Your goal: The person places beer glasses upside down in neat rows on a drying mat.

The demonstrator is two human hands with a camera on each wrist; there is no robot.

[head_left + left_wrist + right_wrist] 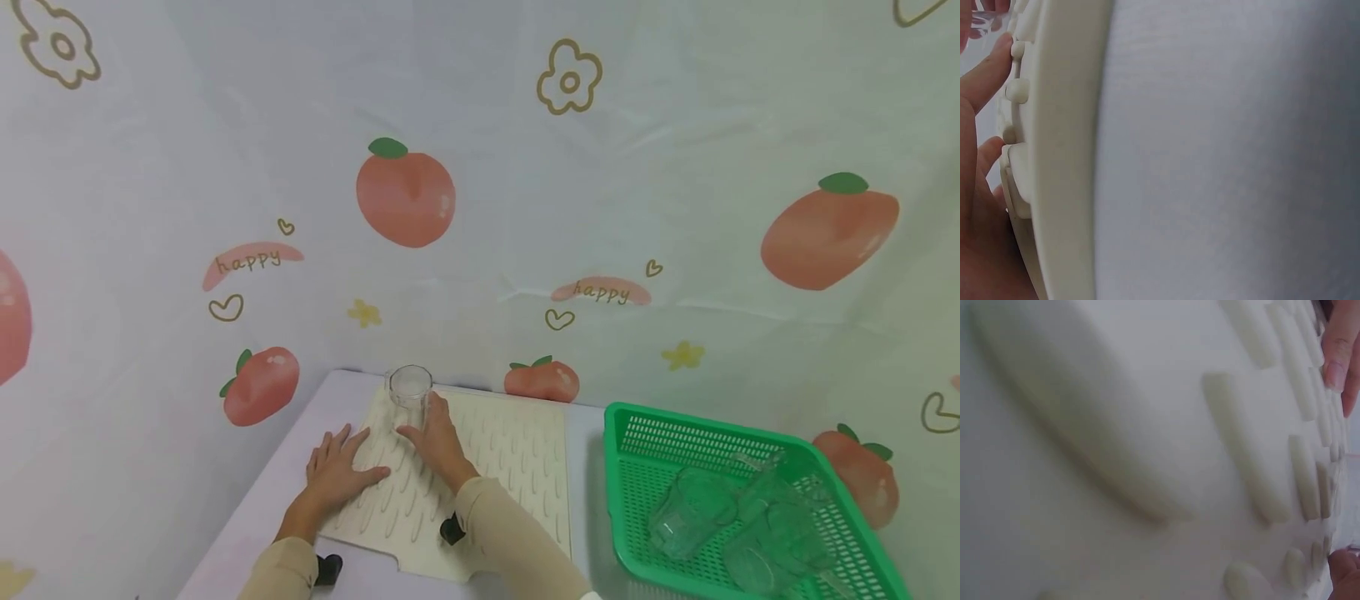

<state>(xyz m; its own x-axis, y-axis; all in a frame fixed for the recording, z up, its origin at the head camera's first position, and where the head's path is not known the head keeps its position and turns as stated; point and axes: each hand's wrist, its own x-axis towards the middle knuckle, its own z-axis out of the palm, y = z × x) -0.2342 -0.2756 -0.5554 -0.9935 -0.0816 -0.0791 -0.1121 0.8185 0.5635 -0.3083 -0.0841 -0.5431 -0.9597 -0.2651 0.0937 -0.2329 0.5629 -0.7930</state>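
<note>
A clear glass mug (410,400) stands at the far left part of a cream ridged draining mat (517,442), its handle pointing left. My right hand (442,442) holds the mug from the right and front, thumb on the near side and fingers round the right side. My left hand (341,471) rests with spread fingers on the mat's left edge, nearer to me than the mug. In the left wrist view, the left fingers (988,78) touch the mat's ridges, and part of the glass (988,22) shows beyond them. Ridges fill most of the right wrist view.
A green plastic basket (618,492) stands right of the mat, with several clear glass mugs (693,508) lying in it. The white table (262,508) meets a white cloth backdrop (480,167) printed with fruit along its far and left sides.
</note>
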